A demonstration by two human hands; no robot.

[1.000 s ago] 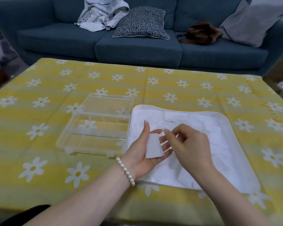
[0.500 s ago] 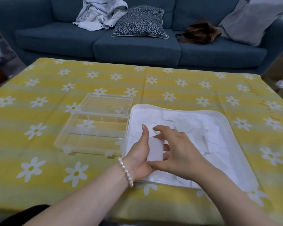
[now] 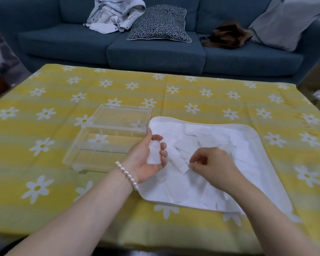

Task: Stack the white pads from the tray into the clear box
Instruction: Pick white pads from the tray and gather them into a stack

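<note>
A yellow daisy-print tablecloth covers the table in front of a blue sofa. The white tray holds loose white pads, with the open clear box just left of the tray. Over the tray's left edge the left hand curls round a small stack of pads, while over the tray's middle the right hand pinches one pad from the heap.

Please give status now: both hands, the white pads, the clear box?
Left hand holds small stack of white pads. Right hand pinches one pad in white tray. Clear plastic box open, looks empty. Nothing blocking.
</note>
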